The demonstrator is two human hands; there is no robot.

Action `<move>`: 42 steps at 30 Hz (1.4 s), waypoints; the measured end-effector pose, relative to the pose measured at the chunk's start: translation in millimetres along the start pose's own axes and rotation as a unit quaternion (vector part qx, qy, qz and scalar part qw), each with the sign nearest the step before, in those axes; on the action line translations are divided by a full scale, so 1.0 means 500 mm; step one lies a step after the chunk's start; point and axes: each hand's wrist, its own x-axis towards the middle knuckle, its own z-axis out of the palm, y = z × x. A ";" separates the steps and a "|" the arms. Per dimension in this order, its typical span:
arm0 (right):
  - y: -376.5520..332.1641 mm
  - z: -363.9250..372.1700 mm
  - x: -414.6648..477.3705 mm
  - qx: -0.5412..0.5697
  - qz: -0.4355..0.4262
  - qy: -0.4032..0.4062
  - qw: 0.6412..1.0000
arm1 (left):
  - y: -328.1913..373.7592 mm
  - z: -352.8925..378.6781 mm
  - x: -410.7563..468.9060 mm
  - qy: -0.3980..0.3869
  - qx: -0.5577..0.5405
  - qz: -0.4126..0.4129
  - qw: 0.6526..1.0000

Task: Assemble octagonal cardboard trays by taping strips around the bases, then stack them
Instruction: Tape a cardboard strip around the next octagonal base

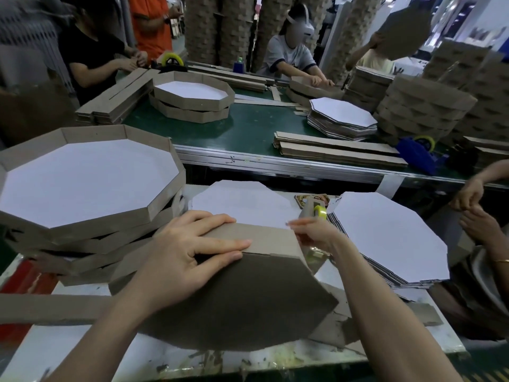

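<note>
tilting brown octagonal base (234, 299), strip (261, 238) upright

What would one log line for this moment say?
step: strip against base edge | left hand: presses strip | right hand: at strip corner, grip unclear | trays: stacked beside

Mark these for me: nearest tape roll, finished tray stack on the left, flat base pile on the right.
tape roll (320, 211): head view, on the yellow roll's rim.
finished tray stack (93, 134): head view, top tray's back wall.
flat base pile (391, 238): head view, middle of the top white sheet.
</note>
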 end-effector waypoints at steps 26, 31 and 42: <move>-0.084 0.225 -0.462 0.020 -0.303 0.183 0.935 | 0.023 -0.013 -0.060 -0.019 0.065 0.012 0.998; -0.057 0.231 -0.487 0.034 -0.327 0.193 0.925 | 0.029 -0.013 -0.062 -0.021 0.069 0.003 0.997; -0.029 0.250 -0.517 0.146 -0.249 0.161 0.944 | 0.026 -0.006 -0.073 0.003 0.073 0.007 0.997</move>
